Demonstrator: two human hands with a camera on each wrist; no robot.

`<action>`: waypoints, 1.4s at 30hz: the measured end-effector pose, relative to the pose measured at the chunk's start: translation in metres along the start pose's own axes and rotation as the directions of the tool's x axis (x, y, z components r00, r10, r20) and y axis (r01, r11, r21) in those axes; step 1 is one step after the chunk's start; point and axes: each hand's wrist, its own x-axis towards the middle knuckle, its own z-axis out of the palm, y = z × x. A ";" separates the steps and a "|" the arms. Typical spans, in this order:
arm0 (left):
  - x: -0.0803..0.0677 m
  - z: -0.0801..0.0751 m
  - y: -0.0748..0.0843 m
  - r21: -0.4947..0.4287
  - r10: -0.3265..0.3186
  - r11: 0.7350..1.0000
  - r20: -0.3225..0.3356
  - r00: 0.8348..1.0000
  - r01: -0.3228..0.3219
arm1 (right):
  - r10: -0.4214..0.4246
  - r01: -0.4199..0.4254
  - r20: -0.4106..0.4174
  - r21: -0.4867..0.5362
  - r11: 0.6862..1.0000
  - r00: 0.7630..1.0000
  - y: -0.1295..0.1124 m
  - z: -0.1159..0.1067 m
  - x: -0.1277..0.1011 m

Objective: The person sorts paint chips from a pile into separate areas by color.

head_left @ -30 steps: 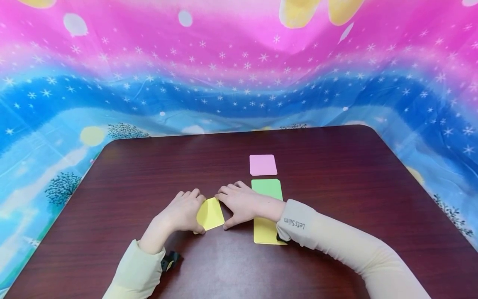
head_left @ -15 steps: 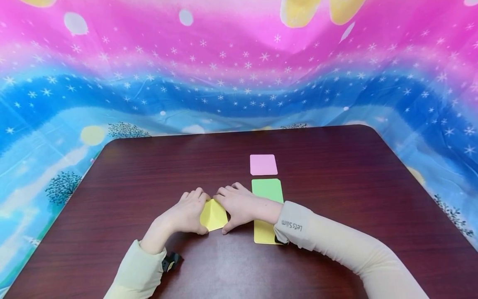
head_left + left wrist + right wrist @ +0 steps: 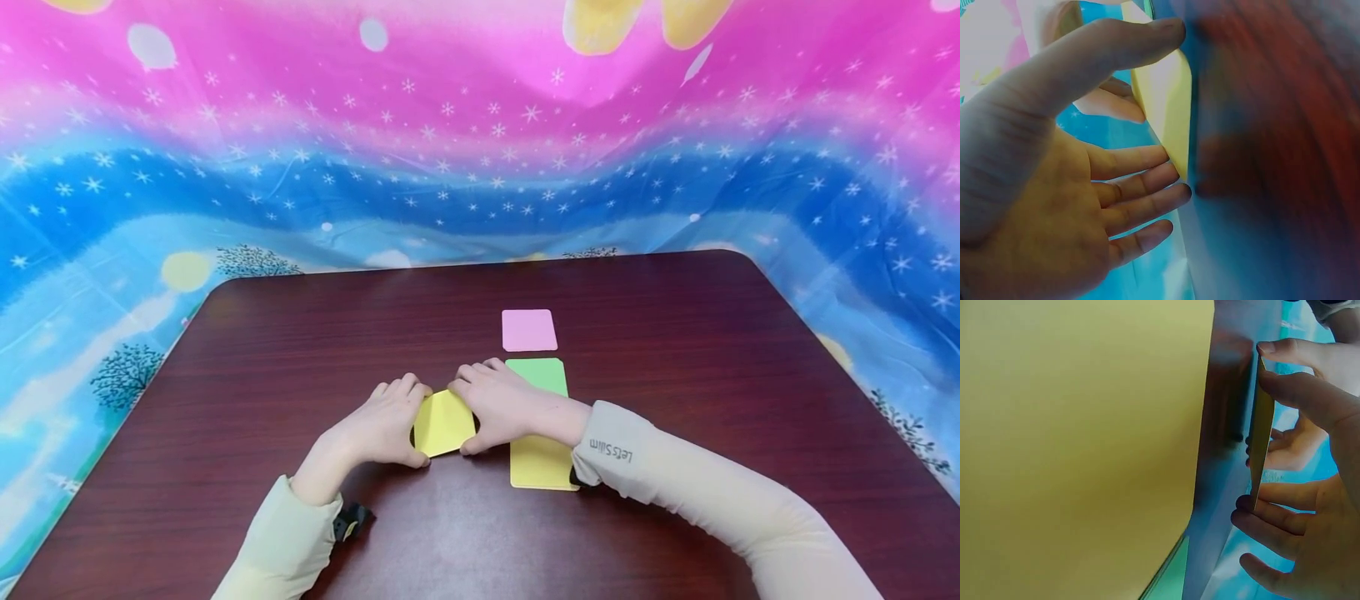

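A small yellow card lies between both hands near the table's front middle. My left hand holds its left side, thumb at the near edge and fingers at the far edge. On the opposite side my right hand holds it the same way. In the left wrist view the thumb and index fingertip touch the card at its edges. From the right wrist the card shows edge-on, slightly off the table, between thumb and fingers.
On the dark wooden table a pink card, a green card and a larger yellow card lie in a row, partly under my right wrist. A colourful starry cloth hangs behind.
Both hands have shifted a little to the right with the small yellow card. The card was tilted, then bowed upward, and now looks flatter.
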 end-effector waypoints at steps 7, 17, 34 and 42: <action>0.015 -0.004 0.012 0.002 0.072 0.997 -0.011 0.997 -0.072 | 0.041 -0.040 -0.014 0.088 0.995 0.999 0.014 -0.007 -0.024; 0.038 -0.003 0.040 0.025 0.153 0.988 0.019 0.988 -0.154 | 0.124 -0.118 -0.033 0.149 0.982 0.992 0.029 -0.005 -0.065; 0.057 0.007 0.078 0.121 0.268 0.954 0.057 0.962 -0.273 | 0.196 -0.183 -0.060 0.165 0.969 0.979 0.036 0.004 -0.118; 0.057 0.012 0.087 0.128 0.256 0.955 0.104 0.961 -0.268 | 0.214 -0.201 -0.047 0.195 0.960 0.976 0.035 0.012 -0.126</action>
